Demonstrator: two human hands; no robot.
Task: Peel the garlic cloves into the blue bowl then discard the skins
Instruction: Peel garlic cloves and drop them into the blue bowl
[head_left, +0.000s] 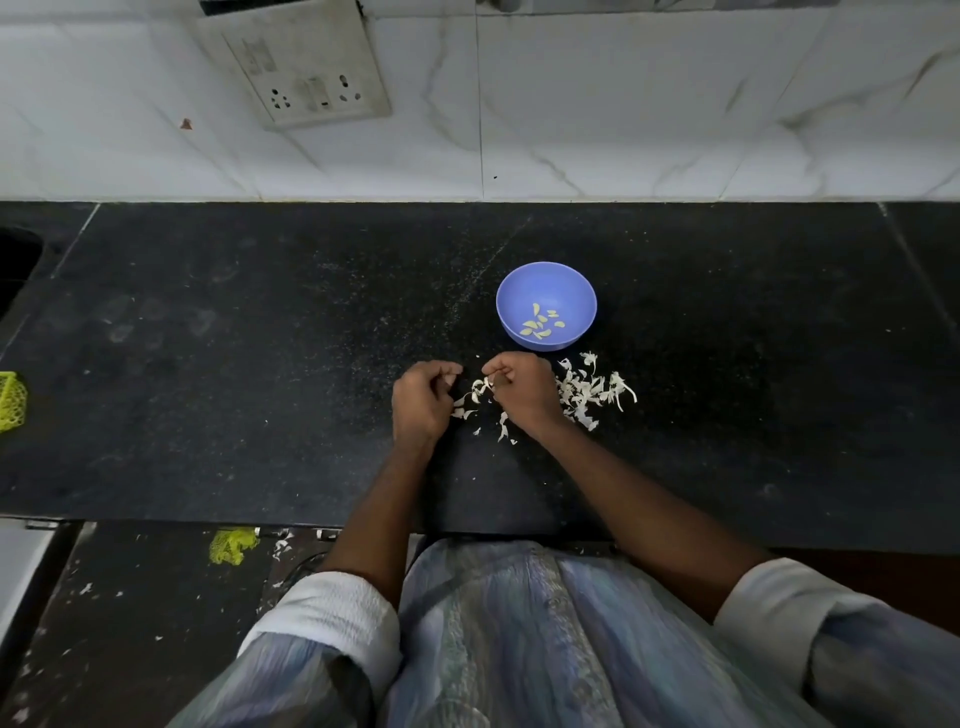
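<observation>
Skins beside bowl, seemingly touching.

A single head-worn wide-angle view looks steeply down and forward from above the black speckled stone bench, with the white marble-tiled wall at twelve o'clock, fairly near.

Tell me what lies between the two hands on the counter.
In the head view, a few white garlic skins lie on the black counter between the left hand and the right hand; nothing else shows there.
</observation>
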